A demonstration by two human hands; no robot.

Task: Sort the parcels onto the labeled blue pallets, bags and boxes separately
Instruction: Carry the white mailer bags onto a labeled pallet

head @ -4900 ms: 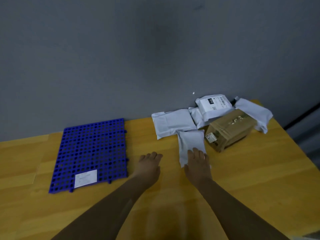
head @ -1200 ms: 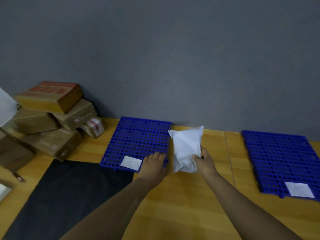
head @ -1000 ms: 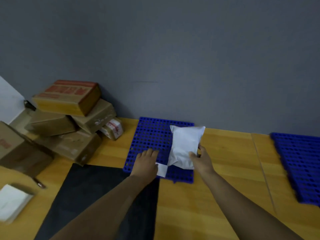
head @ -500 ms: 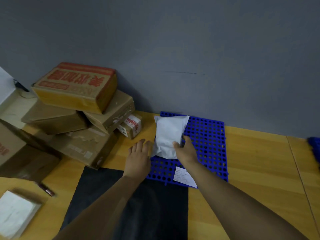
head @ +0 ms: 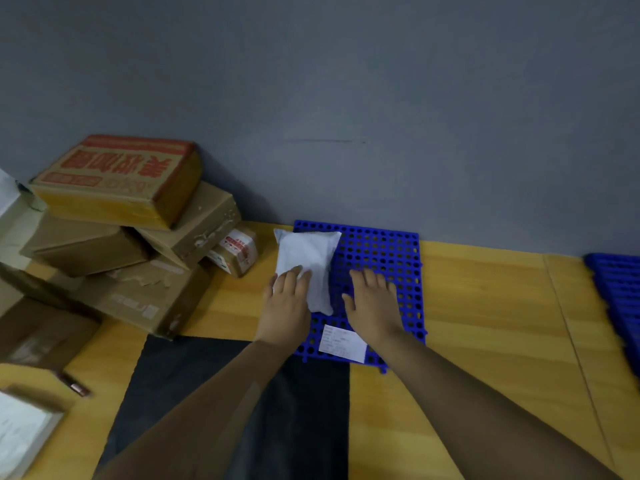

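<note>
A white bag parcel (head: 308, 261) lies on the left side of a blue pallet (head: 381, 258), its left edge hanging a little past the pallet. The pallet carries a white label (head: 343, 347) at its near edge. My left hand (head: 287, 303) rests flat on the bag's near left corner with straight fingers. To the right of the bag, my right hand (head: 372, 306) lies flat on the bare pallet and holds nothing. A second blue pallet (head: 620, 292) shows at the right edge of the view.
Several cardboard boxes (head: 117, 216) are stacked at the left against the grey wall, a small taped box (head: 235, 252) beside them. A black sheet (head: 242, 393) covers the wooden table under my arms. A white packet (head: 20, 434) lies at the bottom left.
My right hand carried the white bag from the pile leftward to this pallet, laid it down and let go. My left hand moved onto the bag.
</note>
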